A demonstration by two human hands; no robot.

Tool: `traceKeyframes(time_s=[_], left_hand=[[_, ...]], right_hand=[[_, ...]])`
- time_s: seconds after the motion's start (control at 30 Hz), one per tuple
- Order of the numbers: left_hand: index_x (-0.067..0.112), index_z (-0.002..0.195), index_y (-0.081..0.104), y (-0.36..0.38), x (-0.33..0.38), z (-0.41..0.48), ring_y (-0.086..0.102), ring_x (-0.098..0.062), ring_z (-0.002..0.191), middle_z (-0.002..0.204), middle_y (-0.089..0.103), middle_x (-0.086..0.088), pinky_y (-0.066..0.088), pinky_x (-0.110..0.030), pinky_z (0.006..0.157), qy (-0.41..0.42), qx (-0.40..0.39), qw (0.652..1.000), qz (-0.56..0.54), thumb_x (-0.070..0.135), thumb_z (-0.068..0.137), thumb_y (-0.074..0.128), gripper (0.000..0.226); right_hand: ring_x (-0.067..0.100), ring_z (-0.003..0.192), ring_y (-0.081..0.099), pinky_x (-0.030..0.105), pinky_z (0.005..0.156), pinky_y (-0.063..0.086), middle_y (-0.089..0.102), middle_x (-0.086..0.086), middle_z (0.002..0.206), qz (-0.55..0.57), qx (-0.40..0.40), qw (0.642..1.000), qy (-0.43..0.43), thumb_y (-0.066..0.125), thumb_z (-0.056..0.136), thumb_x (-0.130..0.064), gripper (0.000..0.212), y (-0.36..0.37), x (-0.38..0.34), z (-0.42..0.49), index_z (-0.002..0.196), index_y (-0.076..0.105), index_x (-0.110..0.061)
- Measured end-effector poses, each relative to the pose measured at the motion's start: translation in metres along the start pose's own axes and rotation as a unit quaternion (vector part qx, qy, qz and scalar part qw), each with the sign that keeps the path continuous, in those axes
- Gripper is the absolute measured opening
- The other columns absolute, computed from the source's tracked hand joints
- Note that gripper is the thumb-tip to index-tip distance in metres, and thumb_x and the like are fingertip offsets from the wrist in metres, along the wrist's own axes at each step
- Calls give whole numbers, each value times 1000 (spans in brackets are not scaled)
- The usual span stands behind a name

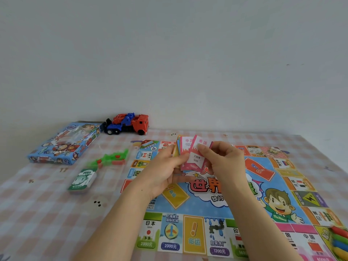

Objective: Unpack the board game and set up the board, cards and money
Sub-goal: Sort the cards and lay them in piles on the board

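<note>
Above the far middle of the game board [207, 232], the left hand [165, 170] grips a fanned stack of cards [185, 146] in curled fingers, the right hand [224, 161] pinches its front pink card [197, 157], and the money stack [82, 178] and game box [64, 144] lie left of the board.

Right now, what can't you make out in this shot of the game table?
- Card stack, head view: only two front faces show; the rest hide behind them and the left grip.
- Board centre: title covered by both forearms and the right grip.
- Coloured pieces: cut off by the lower right edge.
- Money pack: blurred; only 1000 reads.
</note>
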State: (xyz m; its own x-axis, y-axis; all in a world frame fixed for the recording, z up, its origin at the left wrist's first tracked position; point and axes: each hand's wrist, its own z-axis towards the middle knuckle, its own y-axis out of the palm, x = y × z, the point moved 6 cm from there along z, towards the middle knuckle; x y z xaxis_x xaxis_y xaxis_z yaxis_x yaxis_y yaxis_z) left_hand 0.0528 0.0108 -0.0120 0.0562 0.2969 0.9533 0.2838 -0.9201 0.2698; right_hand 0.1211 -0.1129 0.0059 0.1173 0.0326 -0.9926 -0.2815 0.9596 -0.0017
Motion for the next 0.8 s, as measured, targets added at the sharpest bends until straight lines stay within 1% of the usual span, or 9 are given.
traceKeyframes(time_s=[0.1, 0.23, 0.3, 0.4, 0.53, 0.63, 0.7, 0.8], left_hand=[[14, 118, 56, -3, 1, 0, 71, -27, 88, 106, 70, -15, 60, -33, 60, 16, 18, 1000, 3, 7, 91, 58, 28], [14, 115, 59, -5, 4, 0, 71, -24, 85, 106, 71, -13, 59, -28, 56, 36, 33, 999, -21, 2, 87, 62, 31], [13, 112, 60, -6, 4, 1, 71, -24, 84, 104, 71, -14, 59, -27, 57, 42, 39, 998, -22, 0, 85, 63, 31], [12, 106, 62, -7, 5, 1, 71, -21, 78, 98, 73, -12, 59, -25, 59, 54, 49, 997, 8, 0, 82, 66, 27], [10, 109, 63, -8, 6, 1, 72, -21, 81, 96, 74, -10, 58, -25, 62, 63, 63, 995, 51, 7, 79, 71, 32], [12, 104, 66, -7, 6, 1, 72, -20, 81, 95, 74, -10, 58, -25, 60, 57, 63, 996, 19, 16, 89, 62, 16], [14, 98, 67, -7, 6, 0, 72, -19, 79, 91, 74, -9, 59, -26, 57, 52, 66, 996, -3, 17, 93, 57, 12], [18, 96, 67, -9, 7, -1, 71, -16, 73, 87, 75, -6, 56, -23, 51, 70, 77, 994, 45, 16, 89, 62, 9]], right_hand=[[4, 40, 53, 15, 40, 42, 65, 4, 61, 12, -5, 1000, 5, 73, 82, -19, 9, 0, 0, 0, 84, 69, -11], [6, 41, 52, 17, 40, 45, 65, 4, 59, 25, -9, 1000, 12, 74, 81, -13, 6, 0, 0, 1, 81, 68, -13], [6, 40, 52, 16, 40, 44, 66, 5, 61, 25, -10, 1000, 14, 74, 80, -12, 6, 0, 0, 0, 82, 68, -13], [4, 39, 53, 14, 38, 40, 67, 4, 64, 27, -13, 999, 17, 75, 79, -10, 9, 1, -2, -1, 85, 69, -11], [4, 42, 58, 13, 39, 40, 69, 5, 68, 5, -22, 999, 25, 77, 77, -17, 9, 2, -2, -1, 78, 69, -15], [5, 43, 60, 13, 41, 42, 70, 5, 68, -2, -17, 999, 28, 76, 78, -19, 9, 1, -1, -1, 80, 70, -14], [1, 39, 56, 11, 38, 38, 69, 5, 65, 11, -17, 999, 35, 75, 79, -17, 8, 1, -1, -1, 79, 69, -13], [2, 40, 56, 12, 38, 38, 70, 5, 66, -1, -32, 999, 38, 76, 79, -20, 7, 3, -1, -2, 79, 70, -16]])
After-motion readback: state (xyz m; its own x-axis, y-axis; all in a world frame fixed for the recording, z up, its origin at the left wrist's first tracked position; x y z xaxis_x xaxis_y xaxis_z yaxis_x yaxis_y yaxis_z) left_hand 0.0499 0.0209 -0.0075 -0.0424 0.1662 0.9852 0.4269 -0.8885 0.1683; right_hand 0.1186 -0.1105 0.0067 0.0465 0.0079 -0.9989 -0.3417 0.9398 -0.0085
